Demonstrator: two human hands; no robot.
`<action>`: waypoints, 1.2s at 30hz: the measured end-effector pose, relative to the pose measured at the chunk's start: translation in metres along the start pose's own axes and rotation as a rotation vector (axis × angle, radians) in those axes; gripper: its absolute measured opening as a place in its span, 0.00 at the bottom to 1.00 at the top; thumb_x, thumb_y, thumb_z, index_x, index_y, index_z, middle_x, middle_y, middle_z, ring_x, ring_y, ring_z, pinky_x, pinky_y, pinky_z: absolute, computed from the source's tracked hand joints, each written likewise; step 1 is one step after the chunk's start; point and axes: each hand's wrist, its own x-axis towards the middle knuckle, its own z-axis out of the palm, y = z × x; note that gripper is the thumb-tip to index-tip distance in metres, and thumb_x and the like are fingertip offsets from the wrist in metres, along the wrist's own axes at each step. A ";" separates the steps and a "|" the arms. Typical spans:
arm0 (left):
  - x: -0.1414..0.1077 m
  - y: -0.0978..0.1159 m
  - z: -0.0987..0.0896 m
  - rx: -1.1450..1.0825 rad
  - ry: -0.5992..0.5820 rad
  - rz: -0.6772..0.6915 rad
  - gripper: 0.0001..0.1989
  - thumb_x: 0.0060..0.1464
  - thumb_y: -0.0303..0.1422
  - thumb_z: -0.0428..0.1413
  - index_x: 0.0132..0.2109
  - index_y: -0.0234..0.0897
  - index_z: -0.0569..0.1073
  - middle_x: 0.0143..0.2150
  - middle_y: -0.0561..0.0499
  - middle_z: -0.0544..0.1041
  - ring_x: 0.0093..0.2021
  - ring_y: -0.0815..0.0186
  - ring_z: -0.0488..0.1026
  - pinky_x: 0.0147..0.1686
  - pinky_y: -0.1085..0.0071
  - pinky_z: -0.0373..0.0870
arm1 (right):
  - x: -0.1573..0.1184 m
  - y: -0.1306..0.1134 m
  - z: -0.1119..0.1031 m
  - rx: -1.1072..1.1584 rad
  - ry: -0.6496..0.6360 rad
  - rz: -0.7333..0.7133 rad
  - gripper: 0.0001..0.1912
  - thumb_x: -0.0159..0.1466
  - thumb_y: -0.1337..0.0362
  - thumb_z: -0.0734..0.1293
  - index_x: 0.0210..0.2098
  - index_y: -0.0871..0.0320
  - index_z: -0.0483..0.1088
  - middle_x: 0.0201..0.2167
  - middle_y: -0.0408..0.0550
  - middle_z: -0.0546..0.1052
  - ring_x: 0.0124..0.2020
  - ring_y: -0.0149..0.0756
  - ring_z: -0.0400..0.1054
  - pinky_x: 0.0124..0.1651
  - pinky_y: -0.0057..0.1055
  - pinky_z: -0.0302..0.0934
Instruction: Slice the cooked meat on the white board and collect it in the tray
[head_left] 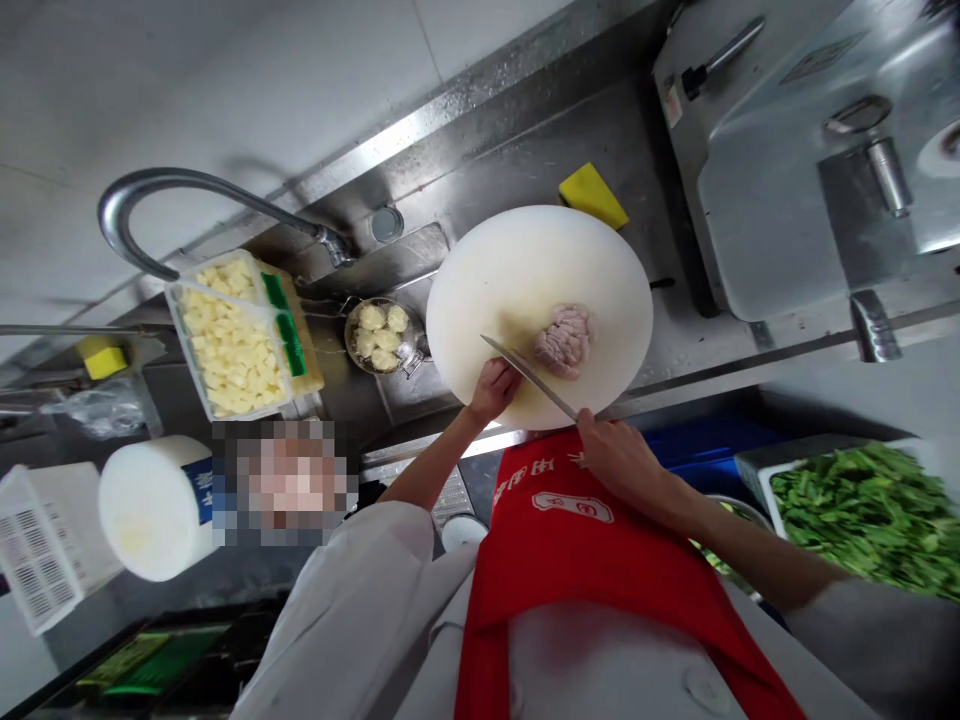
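- Meat [564, 342] sits on the round white board [476, 265], just off centre toward 4 o'clock.
- Right hand [615, 452], 5 o'clock: fingers closed round the handle of the knife [534, 377].
- Left hand [495, 388], 7 o'clock: fingers curled right by the knife; we can't tell if they hold anything.
- Risk, we judge: a knife slip nicks the left fingers, since they're that close; slick meat could skid if pushed.
- Containers: 9 o'clock, metal bowl [409, 348] with pale lumps [385, 357]; beyond it, tub [283, 317] of pale cubes [232, 340]. 4 o'clock, white crate [770, 490] of leafy greens [862, 515].
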 end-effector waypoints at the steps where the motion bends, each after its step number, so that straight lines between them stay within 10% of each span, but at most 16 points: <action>1: 0.000 0.000 0.000 -0.011 0.012 0.011 0.15 0.67 0.37 0.47 0.40 0.35 0.75 0.38 0.43 0.75 0.45 0.60 0.71 0.46 0.60 0.70 | -0.004 -0.001 0.001 -0.003 -0.014 0.006 0.13 0.68 0.73 0.54 0.49 0.68 0.64 0.33 0.61 0.79 0.38 0.44 0.78 0.38 0.30 0.65; 12: -0.001 -0.002 0.000 -0.004 0.012 0.026 0.16 0.67 0.37 0.46 0.44 0.36 0.77 0.41 0.43 0.77 0.46 0.60 0.71 0.45 0.60 0.71 | 0.000 0.006 0.013 0.011 -0.038 0.038 0.15 0.67 0.75 0.54 0.51 0.68 0.64 0.31 0.59 0.79 0.37 0.45 0.78 0.37 0.31 0.66; 20: -0.002 0.002 -0.004 0.016 0.064 0.073 0.12 0.67 0.34 0.49 0.49 0.36 0.75 0.44 0.44 0.77 0.46 0.62 0.71 0.48 0.61 0.71 | 0.078 -0.016 -0.022 0.083 0.151 -0.051 0.16 0.68 0.75 0.52 0.50 0.66 0.65 0.43 0.64 0.78 0.48 0.46 0.74 0.45 0.34 0.65; 27: -0.003 -0.001 -0.002 -0.005 0.000 -0.004 0.12 0.66 0.36 0.50 0.44 0.36 0.76 0.41 0.43 0.76 0.46 0.59 0.72 0.47 0.60 0.71 | -0.002 0.002 -0.005 0.038 -0.008 -0.018 0.15 0.67 0.75 0.52 0.48 0.66 0.64 0.32 0.59 0.79 0.37 0.48 0.78 0.37 0.35 0.66; 36: -0.004 -0.002 0.000 0.011 0.053 0.035 0.12 0.66 0.35 0.49 0.43 0.36 0.76 0.41 0.43 0.76 0.47 0.60 0.71 0.46 0.61 0.71 | 0.000 0.002 0.001 0.054 -0.023 0.004 0.14 0.67 0.75 0.54 0.49 0.66 0.64 0.34 0.61 0.79 0.39 0.46 0.78 0.38 0.32 0.65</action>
